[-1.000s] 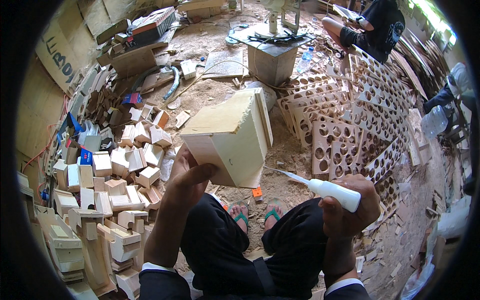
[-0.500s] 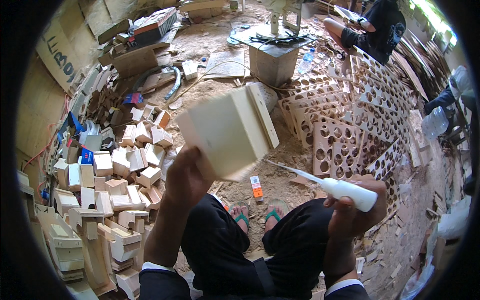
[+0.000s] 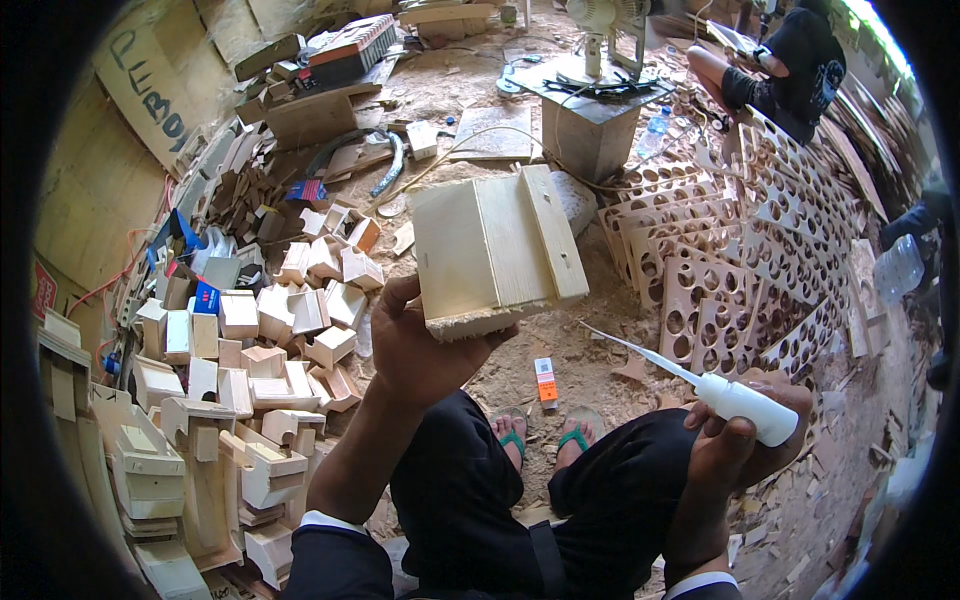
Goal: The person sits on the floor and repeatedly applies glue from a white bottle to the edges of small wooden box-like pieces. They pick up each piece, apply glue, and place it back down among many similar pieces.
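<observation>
My left hand (image 3: 415, 345) grips a pale wooden box (image 3: 475, 260) from below and holds it up in front of me. A strip of wood (image 3: 553, 232) runs along the box's right side, and the box's lower edge looks rough. In my right hand (image 3: 735, 435) lies a white glue bottle (image 3: 748, 408) with a long thin nozzle, its fingers wrapped round it. The nozzle points up and left toward the box, and its tip is apart from the wood.
Many small wooden boxes (image 3: 270, 390) are piled at my left. Panels with round holes (image 3: 750, 230) lean at the right. An orange and white packet (image 3: 545, 383) lies by my feet. A fan (image 3: 594, 25) stands on a metal-topped stand (image 3: 590, 130); another person (image 3: 790, 75) sits far right.
The wooden box has turned so its near edge shows more plainly, and it is now sharp instead of blurred. The whole view has shifted, with things appearing further right and slightly lower.
</observation>
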### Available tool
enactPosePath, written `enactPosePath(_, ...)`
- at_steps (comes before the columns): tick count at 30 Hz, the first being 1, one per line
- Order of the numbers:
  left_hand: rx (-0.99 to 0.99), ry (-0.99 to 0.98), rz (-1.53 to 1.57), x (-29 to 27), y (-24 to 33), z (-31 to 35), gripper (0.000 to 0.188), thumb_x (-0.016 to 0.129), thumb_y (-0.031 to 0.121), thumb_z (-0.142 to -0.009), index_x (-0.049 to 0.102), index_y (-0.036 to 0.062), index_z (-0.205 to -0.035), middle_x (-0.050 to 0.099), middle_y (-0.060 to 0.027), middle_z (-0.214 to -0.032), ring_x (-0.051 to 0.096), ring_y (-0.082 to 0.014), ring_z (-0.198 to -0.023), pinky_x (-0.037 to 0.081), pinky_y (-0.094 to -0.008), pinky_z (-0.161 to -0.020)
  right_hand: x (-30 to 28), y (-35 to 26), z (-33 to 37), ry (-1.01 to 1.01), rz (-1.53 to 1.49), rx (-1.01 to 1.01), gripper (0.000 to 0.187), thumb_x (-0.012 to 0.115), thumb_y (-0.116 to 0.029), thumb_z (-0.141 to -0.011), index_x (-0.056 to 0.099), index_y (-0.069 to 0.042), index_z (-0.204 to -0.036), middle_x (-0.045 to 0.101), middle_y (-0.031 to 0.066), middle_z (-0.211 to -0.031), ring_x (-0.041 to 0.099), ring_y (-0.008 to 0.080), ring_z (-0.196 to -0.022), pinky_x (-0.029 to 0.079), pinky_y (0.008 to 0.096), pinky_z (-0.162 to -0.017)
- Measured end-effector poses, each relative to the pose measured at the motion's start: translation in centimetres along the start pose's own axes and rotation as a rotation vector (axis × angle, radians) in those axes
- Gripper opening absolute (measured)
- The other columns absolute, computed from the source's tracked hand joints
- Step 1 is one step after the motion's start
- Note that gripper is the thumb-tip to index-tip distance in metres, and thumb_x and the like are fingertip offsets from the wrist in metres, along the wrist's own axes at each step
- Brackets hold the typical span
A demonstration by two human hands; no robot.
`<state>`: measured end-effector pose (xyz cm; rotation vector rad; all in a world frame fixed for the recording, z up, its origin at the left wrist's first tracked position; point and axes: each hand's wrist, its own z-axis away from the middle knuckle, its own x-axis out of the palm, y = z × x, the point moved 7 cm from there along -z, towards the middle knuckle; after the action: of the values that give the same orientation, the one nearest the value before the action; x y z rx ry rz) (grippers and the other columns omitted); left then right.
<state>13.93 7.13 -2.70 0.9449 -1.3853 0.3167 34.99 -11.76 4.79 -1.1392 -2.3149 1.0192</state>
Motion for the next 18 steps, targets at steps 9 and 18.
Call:
enactPosePath(9, 0.331, -0.013, -1.262, 0.5, 1.3, 1.6, 0.035, 0.044, 0.035, -0.092, 0.056, 0.0128, -0.116, 0.063, -0.0006, -0.115, 0.056, -0.0086, -0.108, 0.038, -0.0344, -0.099, 1.5, -1.3, 0.5, -0.242, -0.131, -0.161, 0.049, 0.069, -0.045, -0.082, 0.047, -0.004, -0.095, 0.054, 0.0060, -0.070, 0.057, 0.0113, -0.050, 0.045, 0.0176, -0.040)
enactPosePath(18, 0.187, -0.155, -0.518, 2.2, -0.1, 0.9, 0.034, 0.046, 0.031, -0.093, 0.054, 0.0080, -0.117, 0.063, -0.0050, -0.113, 0.058, -0.0106, -0.107, 0.036, -0.0316, -0.100, 1.3, -1.4, 0.4, -0.172, -0.143, -0.094, 0.038, 0.081, -0.032, -0.075, 0.058, -0.005, -0.090, 0.066, 0.0089, -0.069, 0.064, 0.0141, -0.056, 0.046, 0.0248, -0.045)
